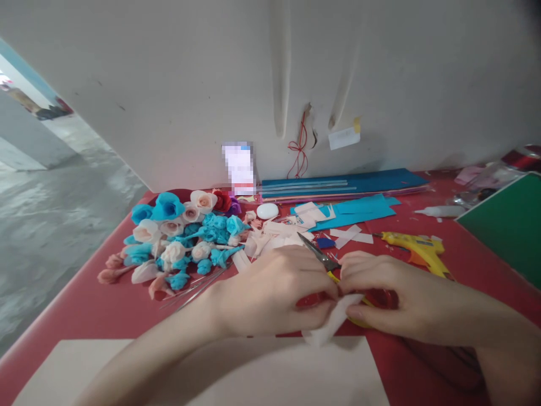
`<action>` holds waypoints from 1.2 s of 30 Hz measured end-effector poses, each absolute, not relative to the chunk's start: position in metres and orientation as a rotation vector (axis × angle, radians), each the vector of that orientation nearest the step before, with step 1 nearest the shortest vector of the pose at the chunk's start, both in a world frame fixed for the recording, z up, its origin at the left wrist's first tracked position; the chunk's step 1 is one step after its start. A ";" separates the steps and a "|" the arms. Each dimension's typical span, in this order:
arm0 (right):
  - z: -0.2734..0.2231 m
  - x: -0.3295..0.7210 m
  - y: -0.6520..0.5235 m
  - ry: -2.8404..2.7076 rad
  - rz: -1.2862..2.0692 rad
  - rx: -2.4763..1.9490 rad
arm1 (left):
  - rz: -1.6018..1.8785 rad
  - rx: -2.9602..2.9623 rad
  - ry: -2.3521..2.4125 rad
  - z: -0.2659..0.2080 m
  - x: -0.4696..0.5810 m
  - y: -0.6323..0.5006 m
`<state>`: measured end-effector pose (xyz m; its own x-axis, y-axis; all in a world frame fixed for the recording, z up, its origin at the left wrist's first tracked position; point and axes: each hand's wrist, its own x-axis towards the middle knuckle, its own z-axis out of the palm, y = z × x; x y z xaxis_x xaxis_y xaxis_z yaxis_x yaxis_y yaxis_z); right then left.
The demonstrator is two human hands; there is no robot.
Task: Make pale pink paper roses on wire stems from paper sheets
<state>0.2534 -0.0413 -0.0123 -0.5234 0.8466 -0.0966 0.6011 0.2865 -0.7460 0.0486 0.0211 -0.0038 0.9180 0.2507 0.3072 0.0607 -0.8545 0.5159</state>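
Observation:
Both hands pinch a strip of white crepe paper (pixel 332 324) above the table's near middle. My left hand (pixel 274 293) grips its left part between thumb and bent fingers. On the strip's upper right end, the thumb and fingers of my right hand (pixel 389 285) are closed. The fingertips nearly meet, and the strip's lower end hangs free. Behind and below the hands lie scissors (pixel 316 251) with yellow handles, partly hidden by the fingers. Beyond my left hand is a heap of white paper scraps (pixel 270 234).
Blue, white and pink paper flowers (pixel 169 206) crowd the red table's (pixel 84 310) left side. A yellow glue gun (pixel 416 245) lies to the right, near a green board (pixel 507 225). Blue paper sheets (pixel 359 211) and a phone (pixel 240 169) are at the back; a pale sheet (pixel 253 378) lies in front.

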 end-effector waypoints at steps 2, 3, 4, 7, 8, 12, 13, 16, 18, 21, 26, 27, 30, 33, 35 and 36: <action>-0.011 0.253 -0.040 -2.237 1.169 -1.308 | 0.496 2.502 0.249 -0.003 0.048 0.022; -0.010 0.253 -0.040 -2.225 1.195 -1.299 | 0.491 2.479 0.254 -0.002 0.048 0.022; -0.010 0.253 -0.040 -2.211 1.203 -1.284 | 0.479 2.460 0.253 -0.002 0.048 0.022; -0.011 0.253 -0.038 -2.177 1.220 -1.210 | 0.418 2.402 0.241 0.001 0.047 0.023; -0.011 0.252 -0.038 -2.164 1.230 -1.190 | 0.401 2.381 0.247 0.002 0.046 0.022; -0.011 0.251 -0.036 -2.132 1.303 -1.141 | 0.355 2.292 0.296 0.006 0.045 0.021; -0.011 0.251 -0.035 -2.135 1.319 -1.130 | 0.345 2.269 0.297 0.007 0.045 0.021; -0.010 0.253 -0.036 -2.147 1.332 -1.086 | 0.349 2.208 0.300 0.008 0.044 0.020; -0.010 0.255 -0.036 -2.155 1.292 -1.060 | 0.368 2.162 0.333 0.008 0.043 0.019; -0.012 0.257 -0.035 -2.150 1.193 -1.003 | 0.372 2.057 0.404 0.008 0.041 0.017; -0.020 0.258 -0.028 -2.080 1.093 -0.923 | 0.464 1.930 0.464 0.005 0.040 0.020; -0.023 0.258 -0.026 -2.064 1.070 -0.925 | 0.473 1.897 0.458 0.004 0.041 0.022; -0.028 0.259 -0.022 -2.024 1.041 -0.925 | 0.469 1.805 0.439 0.000 0.041 0.026; -0.032 0.260 -0.020 -1.989 1.045 -0.900 | 0.454 1.768 0.444 -0.002 0.041 0.027; -0.033 0.262 -0.018 -1.964 1.061 -0.876 | 0.454 1.769 0.456 -0.001 0.040 0.026; -0.033 0.263 -0.018 -1.951 1.070 -0.866 | 0.457 1.770 0.460 -0.001 0.040 0.026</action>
